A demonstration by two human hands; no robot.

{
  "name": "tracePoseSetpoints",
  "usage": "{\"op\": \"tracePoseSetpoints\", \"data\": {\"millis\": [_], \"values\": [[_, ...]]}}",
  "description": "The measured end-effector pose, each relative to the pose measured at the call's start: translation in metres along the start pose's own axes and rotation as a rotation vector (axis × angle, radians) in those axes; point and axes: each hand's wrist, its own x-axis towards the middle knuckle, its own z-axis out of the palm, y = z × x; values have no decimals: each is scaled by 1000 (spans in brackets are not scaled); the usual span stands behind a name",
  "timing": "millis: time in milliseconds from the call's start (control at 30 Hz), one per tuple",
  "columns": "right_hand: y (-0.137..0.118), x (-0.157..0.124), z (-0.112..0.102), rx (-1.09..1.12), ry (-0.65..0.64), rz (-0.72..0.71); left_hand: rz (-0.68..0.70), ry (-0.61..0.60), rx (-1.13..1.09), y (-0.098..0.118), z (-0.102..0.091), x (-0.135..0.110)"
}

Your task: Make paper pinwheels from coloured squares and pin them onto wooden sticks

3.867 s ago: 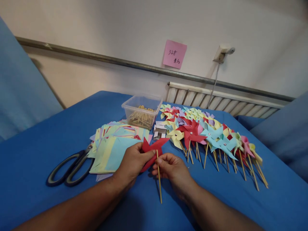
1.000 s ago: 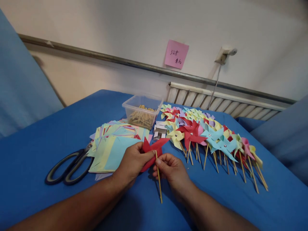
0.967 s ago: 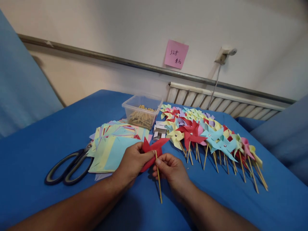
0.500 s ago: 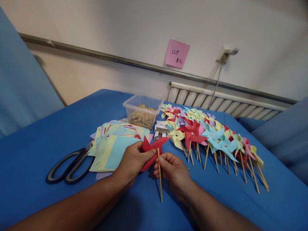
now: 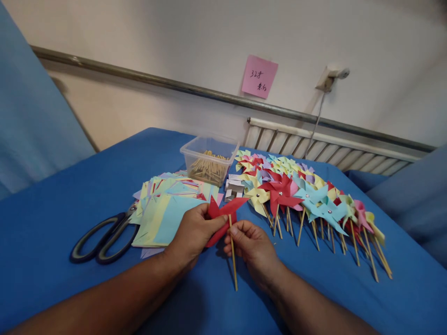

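Observation:
A red paper pinwheel (image 5: 230,206) is pinched by my left hand (image 5: 197,230), its thumb lying across the folded blades. My right hand (image 5: 253,244) grips a thin wooden stick (image 5: 234,267) between thumb and fingers. The stick's upper end lies against the back of the red paper, and its lower end points toward me. Whether a pin joins the two cannot be made out. Just past my hands stands a small white open box (image 5: 233,190), its contents hidden. Left of my left hand is a stack of coloured paper sheets (image 5: 164,218).
Large dark-handled scissors (image 5: 101,242) lie at the left, blades under the paper. A clear plastic tub (image 5: 209,156) of wooden sticks stands behind. Many finished pinwheels (image 5: 281,193) cover the right side of the blue cloth (image 5: 115,186). A radiator (image 5: 324,149) is behind.
The whole view has shifted very slightly. Both hands keep the same hold on the red pinwheel and the stick.

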Motion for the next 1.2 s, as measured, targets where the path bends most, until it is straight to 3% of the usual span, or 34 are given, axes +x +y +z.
{"op": "tracePoseSetpoints", "data": {"millis": [1200], "values": [[4, 3, -3, -8, 0, -28, 1, 32, 38, -3, 1, 0]]}}
